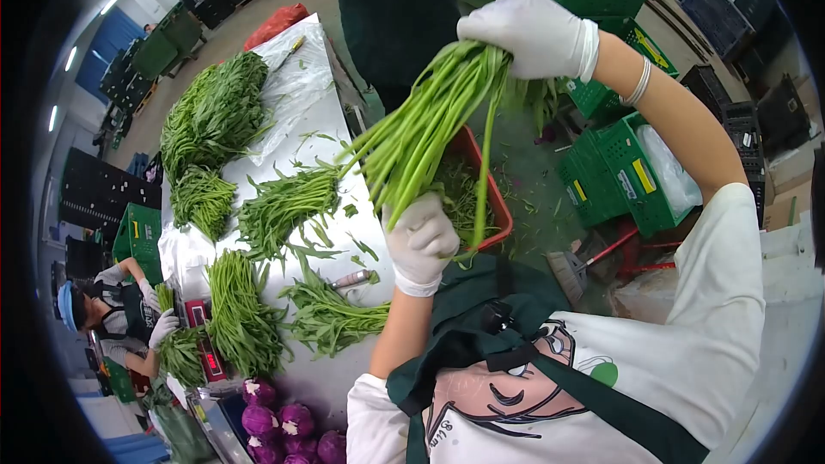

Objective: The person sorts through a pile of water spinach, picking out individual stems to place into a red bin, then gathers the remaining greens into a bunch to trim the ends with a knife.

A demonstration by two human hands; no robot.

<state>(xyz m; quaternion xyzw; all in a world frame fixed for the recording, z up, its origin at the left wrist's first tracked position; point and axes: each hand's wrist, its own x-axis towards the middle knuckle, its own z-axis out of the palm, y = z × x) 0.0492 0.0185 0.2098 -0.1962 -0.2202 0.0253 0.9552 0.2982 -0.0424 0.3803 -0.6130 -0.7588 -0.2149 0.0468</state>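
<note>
Both hands are in thin white disposable gloves, the left hand [419, 243] and the right hand [534, 33] alike, and the cuffs bunch up a bit at the wrists. There's a pair of thin pale bangles [639, 82] on the right wrist, just past the glove. Up top it's a white short-sleeve t-shirt [687, 326] with a cartoon face printed on the chest in black outline, plus a little green blob by the eye. Over that goes a dark green apron [468, 322], its wide strap cutting diagonally across the print. Forearms are bare between gloves and sleeves.
</note>
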